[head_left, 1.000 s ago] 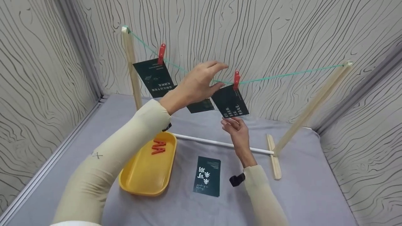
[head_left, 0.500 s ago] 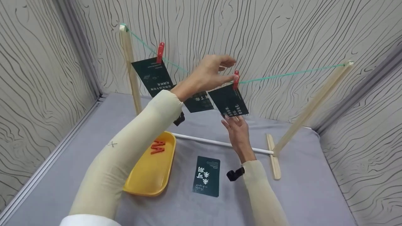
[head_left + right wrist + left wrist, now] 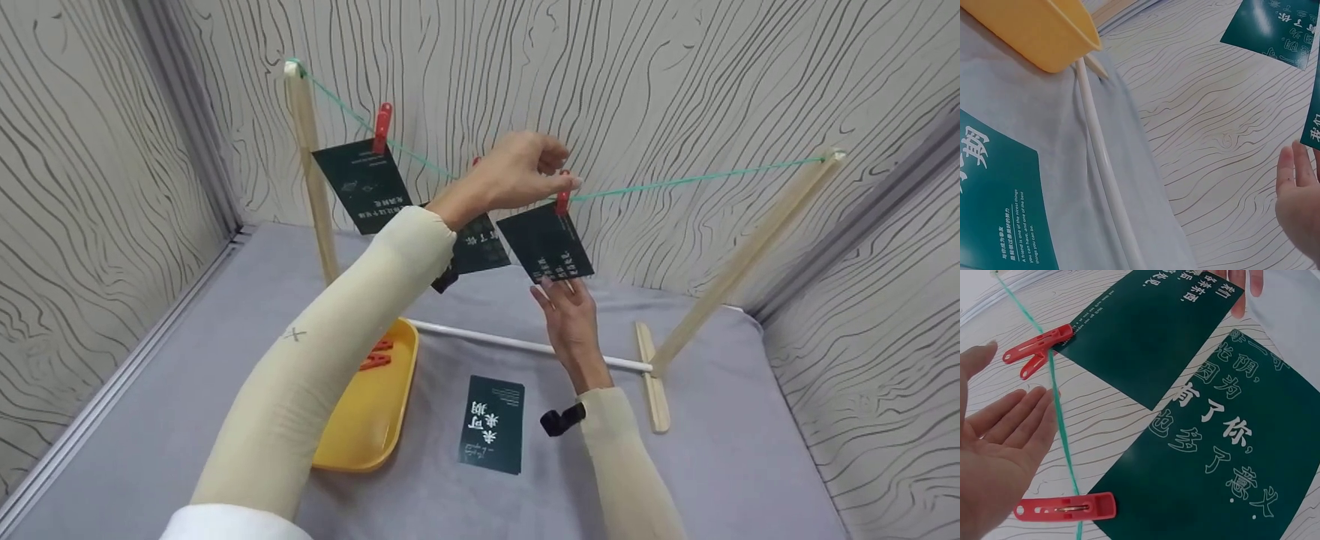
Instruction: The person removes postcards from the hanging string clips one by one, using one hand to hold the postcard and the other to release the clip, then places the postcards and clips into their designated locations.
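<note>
A dark green postcard hangs from a green string by a red clothespin. My left hand is raised at this clothespin; its thumb overlaps the clip in the head view. In the left wrist view, the thumb and relaxed fingers of the left hand stand apart beside the clothespin, with nothing between them. My right hand is below the postcard, its extended fingertips right at the lower edge. A second postcard hangs beside it, partly behind my left wrist in the head view.
Another clipped postcard hangs at the left. Wooden posts hold the string, with a white rod low between them. A yellow tray with red clothespins is partly behind my left arm. Stacked postcards lie on the cloth.
My left hand has moved right to the right-hand clothespin, its thumb now overlapping the clip. The right fingers have straightened at the postcard's lower edge.
</note>
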`<move>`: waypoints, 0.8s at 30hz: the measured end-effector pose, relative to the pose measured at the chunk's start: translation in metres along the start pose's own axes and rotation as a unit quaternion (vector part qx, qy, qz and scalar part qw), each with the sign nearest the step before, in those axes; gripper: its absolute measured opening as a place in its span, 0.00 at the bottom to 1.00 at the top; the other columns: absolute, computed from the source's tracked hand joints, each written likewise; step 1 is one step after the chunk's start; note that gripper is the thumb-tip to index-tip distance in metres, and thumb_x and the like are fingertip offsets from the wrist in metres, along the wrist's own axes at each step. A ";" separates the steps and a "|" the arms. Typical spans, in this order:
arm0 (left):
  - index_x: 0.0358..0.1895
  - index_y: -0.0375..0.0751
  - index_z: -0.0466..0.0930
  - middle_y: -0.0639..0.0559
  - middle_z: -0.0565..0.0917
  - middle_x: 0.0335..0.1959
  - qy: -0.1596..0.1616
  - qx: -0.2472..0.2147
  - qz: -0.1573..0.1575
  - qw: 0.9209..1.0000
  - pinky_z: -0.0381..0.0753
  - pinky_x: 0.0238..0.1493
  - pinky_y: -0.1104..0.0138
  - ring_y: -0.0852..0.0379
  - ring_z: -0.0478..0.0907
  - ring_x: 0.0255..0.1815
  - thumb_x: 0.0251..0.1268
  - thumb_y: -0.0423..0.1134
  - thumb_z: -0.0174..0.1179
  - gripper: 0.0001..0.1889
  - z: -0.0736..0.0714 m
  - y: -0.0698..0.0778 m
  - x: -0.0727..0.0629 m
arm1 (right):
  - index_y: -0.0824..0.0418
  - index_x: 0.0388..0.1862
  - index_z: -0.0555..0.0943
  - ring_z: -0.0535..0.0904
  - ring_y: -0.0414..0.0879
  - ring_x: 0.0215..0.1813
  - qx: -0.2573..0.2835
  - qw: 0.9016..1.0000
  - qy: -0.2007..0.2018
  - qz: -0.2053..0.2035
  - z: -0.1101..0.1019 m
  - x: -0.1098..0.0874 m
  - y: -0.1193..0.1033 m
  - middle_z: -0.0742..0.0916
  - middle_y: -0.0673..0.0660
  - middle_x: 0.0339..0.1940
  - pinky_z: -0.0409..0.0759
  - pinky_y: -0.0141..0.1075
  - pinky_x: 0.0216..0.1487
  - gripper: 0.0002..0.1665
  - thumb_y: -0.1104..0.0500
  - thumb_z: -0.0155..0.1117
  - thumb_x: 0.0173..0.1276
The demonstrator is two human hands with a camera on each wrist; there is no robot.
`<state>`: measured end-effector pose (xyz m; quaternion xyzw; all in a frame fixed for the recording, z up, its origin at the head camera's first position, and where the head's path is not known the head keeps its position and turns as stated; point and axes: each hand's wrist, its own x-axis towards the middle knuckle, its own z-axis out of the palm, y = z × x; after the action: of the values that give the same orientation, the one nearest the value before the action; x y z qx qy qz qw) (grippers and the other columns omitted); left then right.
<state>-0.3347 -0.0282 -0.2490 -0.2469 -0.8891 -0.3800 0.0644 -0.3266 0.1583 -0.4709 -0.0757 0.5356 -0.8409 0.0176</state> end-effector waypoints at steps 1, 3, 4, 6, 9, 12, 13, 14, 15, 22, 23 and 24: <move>0.73 0.37 0.75 0.45 0.84 0.67 -0.006 -0.006 -0.003 1.000 0.80 0.70 0.65 0.54 0.82 0.66 0.75 0.50 0.65 0.30 0.000 -0.001 0.000 | 0.58 0.79 0.67 0.79 0.44 0.69 0.004 1.000 0.000 -0.001 0.000 0.000 0.000 0.83 0.53 0.68 0.72 0.47 0.79 0.34 0.65 0.63 0.77; 0.73 0.37 0.75 0.45 0.86 0.65 -0.016 -0.012 -0.008 1.000 0.81 0.69 0.65 0.55 0.84 0.65 0.75 0.49 0.65 0.30 0.001 -0.001 -0.001 | 0.58 0.78 0.68 0.81 0.44 0.67 0.012 1.000 0.001 -0.002 0.000 -0.001 -0.002 0.84 0.51 0.65 0.75 0.45 0.76 0.33 0.65 0.63 0.77; 0.73 0.37 0.75 0.45 0.86 0.64 -0.021 -0.014 -0.010 1.000 0.81 0.69 0.65 0.56 0.84 0.64 0.75 0.49 0.65 0.30 0.001 -0.001 -0.001 | 0.58 0.78 0.69 0.83 0.44 0.65 0.017 1.000 0.002 -0.003 0.000 -0.002 -0.002 0.85 0.51 0.64 0.77 0.43 0.75 0.32 0.66 0.63 0.77; 0.69 0.37 0.79 0.45 0.89 0.60 -0.028 -0.017 -0.009 0.999 0.83 0.66 0.64 0.56 0.86 0.60 0.76 0.47 0.64 0.26 0.002 -0.001 -0.001 | 0.59 0.76 0.71 0.85 0.44 0.63 0.023 1.000 0.004 -0.003 0.000 -0.003 -0.003 0.87 0.52 0.61 0.80 0.40 0.71 0.31 0.66 0.62 0.77; 0.61 0.37 0.85 0.45 0.91 0.54 -0.032 -0.014 -0.001 0.999 0.85 0.61 0.63 0.55 0.88 0.53 0.76 0.45 0.64 0.19 0.003 -0.002 -0.001 | 0.59 0.74 0.73 0.87 0.45 0.61 0.024 1.000 0.000 -0.005 0.001 -0.003 -0.003 0.88 0.52 0.60 0.83 0.38 0.66 0.28 0.66 0.63 0.77; 0.56 0.38 0.87 0.45 0.92 0.52 -0.033 -0.020 0.005 0.999 0.87 0.57 0.63 0.55 0.89 0.50 0.76 0.44 0.64 0.15 0.003 -0.002 -0.001 | 0.58 0.70 0.77 0.87 0.46 0.61 0.032 0.999 -0.006 -0.010 0.002 -0.003 -0.003 0.88 0.52 0.60 0.84 0.39 0.65 0.24 0.64 0.64 0.78; 0.55 0.38 0.87 0.44 0.92 0.51 -0.031 -0.024 0.008 0.999 0.87 0.57 0.63 0.55 0.89 0.49 0.76 0.43 0.64 0.15 0.004 -0.003 -0.001 | 0.57 0.69 0.78 0.87 0.46 0.61 0.035 0.999 -0.007 -0.013 0.001 -0.003 -0.003 0.88 0.52 0.60 0.84 0.39 0.65 0.23 0.63 0.64 0.78; 0.55 0.38 0.87 0.44 0.92 0.51 -0.031 -0.032 0.009 0.999 0.87 0.57 0.64 0.55 0.89 0.49 0.76 0.43 0.64 0.14 0.004 -0.003 -0.001 | 0.57 0.68 0.79 0.87 0.46 0.61 0.041 0.999 -0.009 -0.014 0.001 -0.003 -0.003 0.88 0.52 0.60 0.84 0.39 0.64 0.22 0.63 0.64 0.78; 0.55 0.38 0.87 0.44 0.92 0.51 -0.031 -0.041 0.011 0.999 0.87 0.57 0.64 0.55 0.89 0.49 0.76 0.43 0.64 0.14 0.004 -0.004 -0.001 | 0.56 0.67 0.80 0.87 0.45 0.61 0.043 0.999 -0.009 -0.015 0.001 -0.003 -0.003 0.88 0.52 0.60 0.85 0.39 0.64 0.21 0.63 0.63 0.78; 0.54 0.37 0.87 0.44 0.92 0.49 -0.031 -0.095 0.013 0.995 0.86 0.58 0.65 0.56 0.89 0.49 0.75 0.41 0.65 0.13 0.007 -0.008 -0.004 | 0.56 0.65 0.82 0.87 0.45 0.59 0.023 1.000 -0.005 -0.016 -0.002 -0.005 0.000 0.88 0.52 0.59 0.85 0.38 0.62 0.18 0.64 0.61 0.79; 0.54 0.37 0.87 0.45 0.92 0.49 -0.031 -0.098 0.010 0.995 0.86 0.58 0.65 0.56 0.89 0.49 0.75 0.41 0.65 0.14 0.007 -0.009 -0.004 | 0.56 0.65 0.82 0.87 0.45 0.59 0.022 1.000 -0.005 -0.016 -0.002 -0.005 0.001 0.89 0.52 0.58 0.86 0.38 0.61 0.18 0.64 0.61 0.79; 0.55 0.36 0.87 0.45 0.92 0.49 -0.030 -0.098 0.009 0.995 0.86 0.58 0.64 0.56 0.89 0.50 0.74 0.41 0.66 0.14 0.007 -0.009 -0.004 | 0.57 0.65 0.82 0.87 0.45 0.58 0.021 1.000 -0.005 -0.016 -0.002 -0.006 0.001 0.89 0.52 0.58 0.86 0.38 0.61 0.18 0.64 0.61 0.80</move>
<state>-0.3348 -0.0302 -0.2609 -0.2716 -0.8469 -0.4568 0.0171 -0.3214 0.1604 -0.4730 -0.0884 0.5163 -0.8518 0.0087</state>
